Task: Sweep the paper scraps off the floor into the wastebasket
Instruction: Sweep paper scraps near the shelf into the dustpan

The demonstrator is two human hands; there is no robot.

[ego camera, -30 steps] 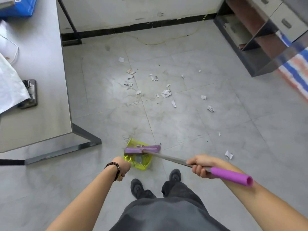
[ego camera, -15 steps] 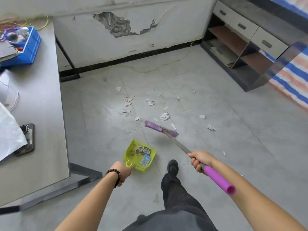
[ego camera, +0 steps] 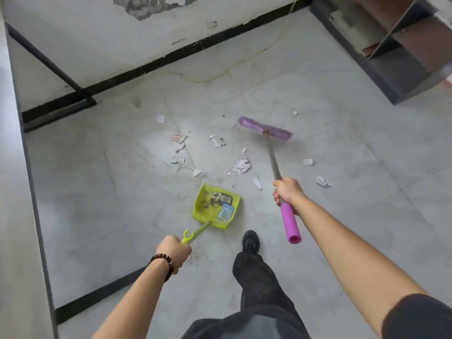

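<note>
My left hand (ego camera: pixel 173 250) grips the handle of a yellow-green dustpan (ego camera: pixel 215 206) that rests on the grey tile floor with several scraps and a label inside. My right hand (ego camera: pixel 287 191) grips the metal shaft of a purple broom just above its purple grip. The broom head (ego camera: pixel 265 128) is far out on the floor, beyond the scattered white paper scraps (ego camera: pixel 242 165). Several scraps lie between the broom head and the dustpan, and two more scraps (ego camera: pixel 323 181) lie to the right of the shaft. No wastebasket is in view.
A grey table (ego camera: pixel 14 192) with black metal legs runs along the left edge. A dark shelf unit (ego camera: pixel 391 57) stands at the back right. A yellow cord (ego camera: pixel 220 74) trails along the black baseboard. My black shoe (ego camera: pixel 250 242) is just behind the dustpan.
The broom head has swung from near the dustpan out to the far right, past the scraps. I have stepped forward, and the dustpan has slid closer to the scraps.
</note>
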